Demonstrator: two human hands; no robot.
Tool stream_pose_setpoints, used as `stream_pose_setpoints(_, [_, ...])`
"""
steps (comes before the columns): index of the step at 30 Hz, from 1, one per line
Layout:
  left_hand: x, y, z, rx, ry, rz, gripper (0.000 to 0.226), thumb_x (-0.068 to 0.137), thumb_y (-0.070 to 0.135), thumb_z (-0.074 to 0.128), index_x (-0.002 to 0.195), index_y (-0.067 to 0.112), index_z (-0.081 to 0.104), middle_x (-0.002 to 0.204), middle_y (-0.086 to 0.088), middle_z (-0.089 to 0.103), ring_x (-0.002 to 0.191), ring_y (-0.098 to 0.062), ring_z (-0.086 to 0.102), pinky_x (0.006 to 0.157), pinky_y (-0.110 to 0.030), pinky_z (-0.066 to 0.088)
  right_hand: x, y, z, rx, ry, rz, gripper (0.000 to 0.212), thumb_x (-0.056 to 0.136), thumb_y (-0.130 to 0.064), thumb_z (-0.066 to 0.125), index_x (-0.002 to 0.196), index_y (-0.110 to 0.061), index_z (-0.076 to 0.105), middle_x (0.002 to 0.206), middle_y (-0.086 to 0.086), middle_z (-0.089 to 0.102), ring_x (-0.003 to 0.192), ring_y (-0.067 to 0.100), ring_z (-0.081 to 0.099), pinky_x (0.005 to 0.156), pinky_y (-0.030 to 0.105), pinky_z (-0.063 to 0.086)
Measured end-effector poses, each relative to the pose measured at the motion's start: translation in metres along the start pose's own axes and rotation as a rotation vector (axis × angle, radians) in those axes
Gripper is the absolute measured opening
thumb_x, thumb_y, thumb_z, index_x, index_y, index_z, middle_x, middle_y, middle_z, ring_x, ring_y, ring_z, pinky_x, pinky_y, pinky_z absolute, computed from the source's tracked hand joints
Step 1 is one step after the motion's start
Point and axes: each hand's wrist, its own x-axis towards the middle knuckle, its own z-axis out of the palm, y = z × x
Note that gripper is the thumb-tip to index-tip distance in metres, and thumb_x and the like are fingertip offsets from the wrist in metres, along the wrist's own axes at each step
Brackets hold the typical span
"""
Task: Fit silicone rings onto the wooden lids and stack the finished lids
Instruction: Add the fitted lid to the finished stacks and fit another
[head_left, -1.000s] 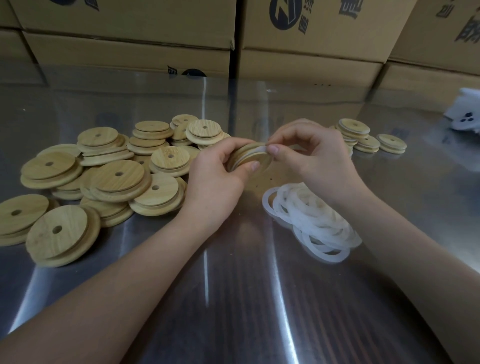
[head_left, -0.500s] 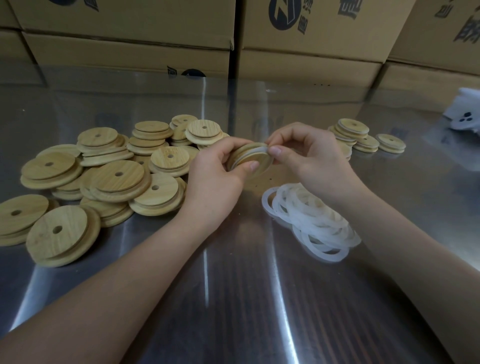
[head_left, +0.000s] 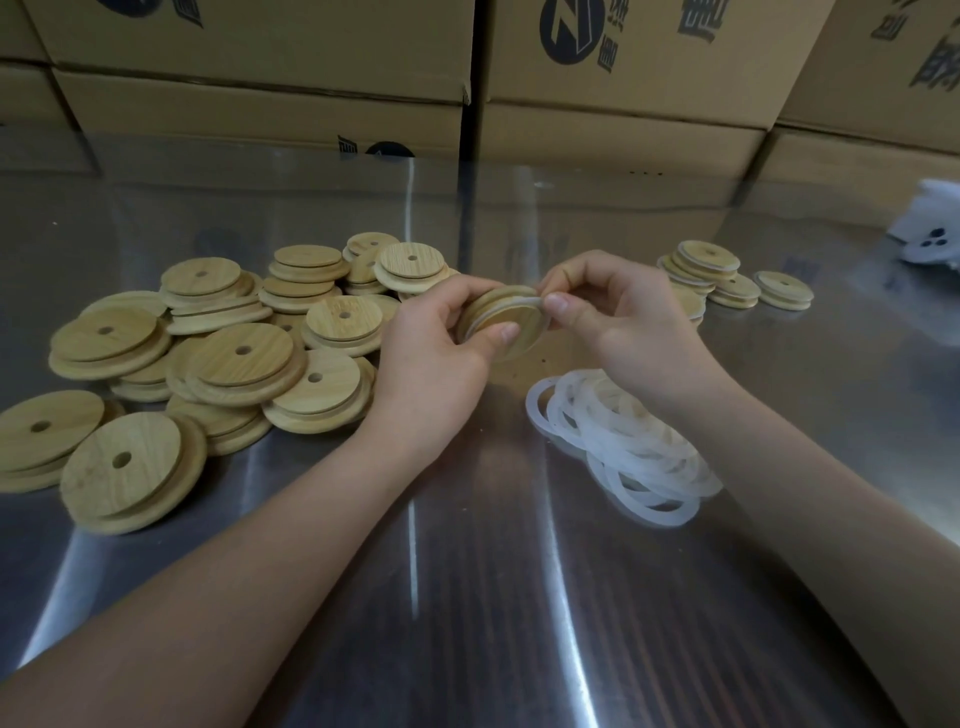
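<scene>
Ring fitting is the step in hand. The left hand (head_left: 436, 358) grips one wooden lid (head_left: 493, 299) above the tabletop (head_left: 467, 597), between the two piles, with fingers and thumb curled round its rim and the lid tilted on edge. The right hand (head_left: 623, 317) pinches a silicone ring (head_left: 519, 305) between thumb and forefinger at the right edge of the lid. The ring lies in the groove along the visible part of the rim. A loose loop stands clear at the lower right, so the ring appears only partly seated.

The next move calls for the following:
- Stretch the loose loop over the remaining rim and press it into the groove all the way round.
- Check that the ring is not twisted.
- Carry the lid to the finished lids (head_left: 711, 270), stacked at the right rear, well apart from the bare lids (head_left: 234, 358) heaped at the left.
- Take the next ring from the loose rings (head_left: 623, 447) lying just below the right wrist.

Containers: no tray or bin holds the parts; lids and rings lie directly on the tabletop. Cardboard boxes (head_left: 260, 104) stand stacked along the rear edge. They show closed faces only, so their contents cannot be told. A white object (head_left: 930, 234) lies at the far right; what it is cannot be told.
</scene>
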Motion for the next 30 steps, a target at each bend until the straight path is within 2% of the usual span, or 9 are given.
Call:
stream_pose_setpoints(8, [-0.0004,-0.0014,0.0006,0.005,-0.003,0.010,0.029,0.084,0.006,0.072,0.092,0.034,0.066,0.090,0.010,0.072,0.090,-0.005,0.068,0.086,-0.031,0.057,0.0000,-0.0010,0.0004,-0.021,0.001,-0.002,0.020,0.090,-0.002,0.064,0.078,-0.018,0.065,0.089,0.007,0.065,0.088,0.028,0.064,0.088,0.044,0.052])
stream_pose_setpoints(14, [-0.0006,-0.0015,0.0001,0.001,-0.002,0.004,0.025,0.084,0.006,0.072,0.094,0.029,0.068,0.091,0.008,0.072,0.090,-0.009,0.069,0.087,-0.038,0.057,-0.0002,-0.0016,0.0004,-0.016,0.004,-0.003,0.017,0.089,-0.001,0.065,0.078,-0.015,0.067,0.090,0.007,0.065,0.088,0.027,0.064,0.088,0.042,0.053])
stream_pose_setpoints(20, [-0.0017,-0.0023,-0.0003,0.009,0.001,0.016,0.027,0.084,0.007,0.072,0.093,0.032,0.067,0.091,0.009,0.072,0.091,-0.007,0.068,0.088,-0.037,0.056,-0.0014,-0.0026,-0.0001,0.006,-0.001,0.026,0.017,0.088,-0.003,0.068,0.077,-0.017,0.068,0.088,0.001,0.066,0.084,0.017,0.065,0.083,0.029,0.053])
stream_pose_setpoints(23, [-0.0016,-0.0024,-0.0006,0.024,-0.002,0.021,0.031,0.084,0.007,0.072,0.092,0.036,0.066,0.091,0.011,0.072,0.090,-0.005,0.068,0.087,-0.035,0.056,-0.0012,-0.0030,-0.0016,0.030,-0.004,0.048,0.019,0.086,-0.004,0.070,0.075,-0.019,0.069,0.086,-0.001,0.068,0.082,0.015,0.066,0.082,0.028,0.054])
stream_pose_setpoints(30, [-0.0014,-0.0019,-0.0006,-0.074,-0.004,-0.032,0.027,0.085,0.004,0.071,0.104,0.022,0.067,0.099,0.004,0.073,0.096,-0.010,0.069,0.087,-0.040,0.058,-0.0001,0.0011,-0.0019,0.168,0.007,0.114,0.012,0.087,-0.007,0.070,0.079,-0.015,0.072,0.081,0.004,0.073,0.082,0.018,0.070,0.081,0.028,0.056])
